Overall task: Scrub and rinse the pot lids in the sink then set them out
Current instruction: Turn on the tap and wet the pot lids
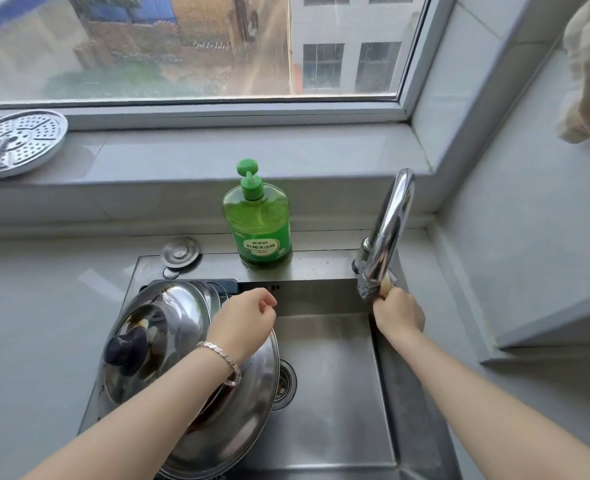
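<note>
Two steel pot lids (175, 317) appear stacked and tilted in the left half of a stainless sink (338, 410), the front one domed, topped by a dark knob (125, 348) and overlapping the edge of the drain (284, 384); the left hand (243, 315), a silver bracelet (222, 362) on its wrist, hovers above their upper right rim with fingers loosely curled and nothing in them, while the right hand (397, 311), at the sink's upper right corner, grips the pale handle of a scrub brush (368, 289) just under the chrome faucet (390, 216). A green bottle of dish soap (260, 226) stands on the back ledge at centre frame, a round metal sink plug (181, 252) lies to its left, and a perforated steamer tray (19, 143) rests on the windowsill at upper left
</note>
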Motion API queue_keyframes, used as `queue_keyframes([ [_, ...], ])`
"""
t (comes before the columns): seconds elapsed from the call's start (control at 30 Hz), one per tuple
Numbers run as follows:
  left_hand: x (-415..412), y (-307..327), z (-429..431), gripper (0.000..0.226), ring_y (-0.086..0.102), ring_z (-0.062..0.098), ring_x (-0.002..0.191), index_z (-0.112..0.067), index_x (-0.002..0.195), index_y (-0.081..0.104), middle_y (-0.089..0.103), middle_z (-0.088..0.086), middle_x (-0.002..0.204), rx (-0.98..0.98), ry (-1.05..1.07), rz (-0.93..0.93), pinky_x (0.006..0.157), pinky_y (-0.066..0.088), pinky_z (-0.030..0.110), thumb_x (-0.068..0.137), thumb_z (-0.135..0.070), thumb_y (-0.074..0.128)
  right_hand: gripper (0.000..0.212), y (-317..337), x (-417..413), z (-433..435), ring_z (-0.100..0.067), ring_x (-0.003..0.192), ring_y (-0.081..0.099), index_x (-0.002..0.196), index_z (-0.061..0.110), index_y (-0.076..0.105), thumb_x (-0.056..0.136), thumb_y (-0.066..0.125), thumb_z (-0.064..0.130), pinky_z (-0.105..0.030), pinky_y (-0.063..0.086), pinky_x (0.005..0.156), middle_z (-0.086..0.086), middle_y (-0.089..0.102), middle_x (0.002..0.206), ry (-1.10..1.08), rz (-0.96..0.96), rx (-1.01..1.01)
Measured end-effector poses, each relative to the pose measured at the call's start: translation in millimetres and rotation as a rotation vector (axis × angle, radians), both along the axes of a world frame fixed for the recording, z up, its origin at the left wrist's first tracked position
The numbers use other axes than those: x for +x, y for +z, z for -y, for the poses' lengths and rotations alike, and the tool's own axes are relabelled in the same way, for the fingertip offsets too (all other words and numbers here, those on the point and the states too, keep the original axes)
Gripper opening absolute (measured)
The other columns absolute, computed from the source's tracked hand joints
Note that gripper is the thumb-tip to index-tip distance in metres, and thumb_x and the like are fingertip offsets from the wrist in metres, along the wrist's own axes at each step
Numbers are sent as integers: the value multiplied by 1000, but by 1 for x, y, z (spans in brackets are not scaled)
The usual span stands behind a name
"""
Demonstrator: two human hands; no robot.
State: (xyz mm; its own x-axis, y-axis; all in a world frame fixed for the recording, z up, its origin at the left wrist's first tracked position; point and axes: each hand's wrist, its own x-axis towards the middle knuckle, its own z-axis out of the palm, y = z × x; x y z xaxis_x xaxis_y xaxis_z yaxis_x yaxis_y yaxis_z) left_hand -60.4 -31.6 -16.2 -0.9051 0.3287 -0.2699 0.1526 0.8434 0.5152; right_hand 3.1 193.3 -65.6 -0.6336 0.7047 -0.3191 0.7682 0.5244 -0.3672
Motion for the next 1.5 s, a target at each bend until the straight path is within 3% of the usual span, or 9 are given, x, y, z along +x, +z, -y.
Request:
queue_keyframes([
  [0.2, 5, 5, 4, 18, 58, 13, 84, -28, 93, 61, 60, -12, 85, 31, 21, -6, 72, 46, 26, 88, -19, 47, 25, 29, 33, 28, -25, 93, 61, 105, 34, 53, 82, 60, 37, -29, 44, 69, 6, 68, 91, 203, -157, -95],
  [0.37, 13, 10, 13, 16, 60, 16, 86, -27, 90, 62, 62, -9, 85, 61, 48, 0, 78, 50, 30, 88, -18, 49, 61, 65, 58, 59, -9, 106, 60, 126, 39, 47, 72, 71, 52, -30, 50, 84, 14, 65, 109, 302, -245, -216],
  [0.5, 22, 13, 24, 17, 59, 15, 82, -25, 92, 63, 60, -11, 80, 86, 51, -4, 74, 49, 29, 87, -18, 49, 67, 71, 72, 68, -12, 90, 60, 121, 40, 43, 65, 65, 69, -31, 50, 78, 13, 63, 93, 263, -315, -252],
  [0.6, 26, 14, 32, 18, 59, 15, 81, -23, 93, 64, 59, -11, 80, 88, 41, -6, 74, 51, 30, 87, -17, 48, 71, 68, 78, 69, -13, 80, 58, 115, 40, 42, 59, 43, 83, -33, 47, 73, 16, 56, 77, 200, -345, -286],
  [0.7, 27, 15, 33, 18, 59, 15, 81, -22, 93, 64, 62, -7, 84, 80, 34, -10, 73, 50, 29, 88, -16, 48, 49, 65, 76, 69, -19, 90, 59, 113, 37, 41, 77, 47, 71, -34, 46, 77, 11, 61, 89, 171, -304, -268],
  [0.83, 25, 19, 29, 19, 59, 17, 83, -22, 94, 64, 63, -6, 87, 76, 36, -22, 75, 50, 29, 88, -17, 47, 34, 61, 70, 69, -20, 80, 58, 101, 32, 42, 82, 52, 58, -34, 46, 71, 12, 56, 76, 128, -283, -247],
  [1.2, -3, 21, 24, 17, 58, 18, 81, -23, 92, 64, 57, -9, 80, 55, -2, -35, 75, 49, 29, 88, -18, 48, 38, 21, 24, 26, -23, 80, 53, 100, 14, 50, 87, 47, 50, -29, 35, 65, -3, 59, 92, -203, -187, -323],
  [1.37, -14, 17, 27, 17, 57, 17, 72, -29, 84, 59, 61, -10, 80, 56, 12, -18, 69, 49, 28, 86, -17, 47, 39, 14, -7, 20, -24, 80, 55, 85, 13, 51, 86, 50, 52, -28, 33, 58, -1, 60, 95, -163, -225, -264],
  [1.5, -18, 17, 32, 17, 60, 17, 76, -26, 88, 63, 61, -12, 78, 66, 20, -24, 71, 52, 30, 86, -17, 48, 32, 27, -16, 28, -23, 80, 50, 95, 16, 50, 88, 52, 47, -30, 36, 65, -1, 53, 88, -32, -222, -200],
])
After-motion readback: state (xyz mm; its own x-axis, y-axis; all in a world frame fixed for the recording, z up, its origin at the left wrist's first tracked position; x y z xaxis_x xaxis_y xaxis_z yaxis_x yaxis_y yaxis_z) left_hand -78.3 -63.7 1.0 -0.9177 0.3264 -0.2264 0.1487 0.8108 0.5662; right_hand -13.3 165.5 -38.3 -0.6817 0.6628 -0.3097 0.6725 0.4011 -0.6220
